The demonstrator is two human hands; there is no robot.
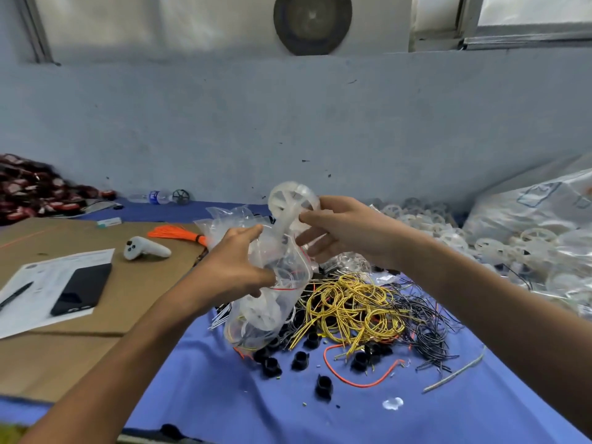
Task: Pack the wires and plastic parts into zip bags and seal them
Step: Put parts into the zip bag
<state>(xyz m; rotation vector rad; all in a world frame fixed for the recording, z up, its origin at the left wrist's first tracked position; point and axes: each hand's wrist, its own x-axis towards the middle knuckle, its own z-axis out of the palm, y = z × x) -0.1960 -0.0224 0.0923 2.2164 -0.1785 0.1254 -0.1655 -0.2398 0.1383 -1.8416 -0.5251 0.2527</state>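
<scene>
My left hand [237, 267] grips a clear zip bag [272, 302] by its mouth, holding it above the blue cloth. White plastic parts and some wires show through the bag. My right hand [339, 232] pinches a translucent white plastic wheel part [288, 200] just above the bag's mouth. Under the bag lies a tangle of yellow wires [355, 302], with black wires [426, 322] to its right, a loose orange wire [358, 376] and several small black plastic caps [301, 360] in front.
A heap of white wheel parts [487, 248] and a big plastic sack [538, 200] fill the right. Spare zip bags [224, 219] lie behind my left hand. On the cardboard [80, 354] at left sit a controller [144, 248], phone [83, 288], paper with pen, orange wire bundle [176, 233].
</scene>
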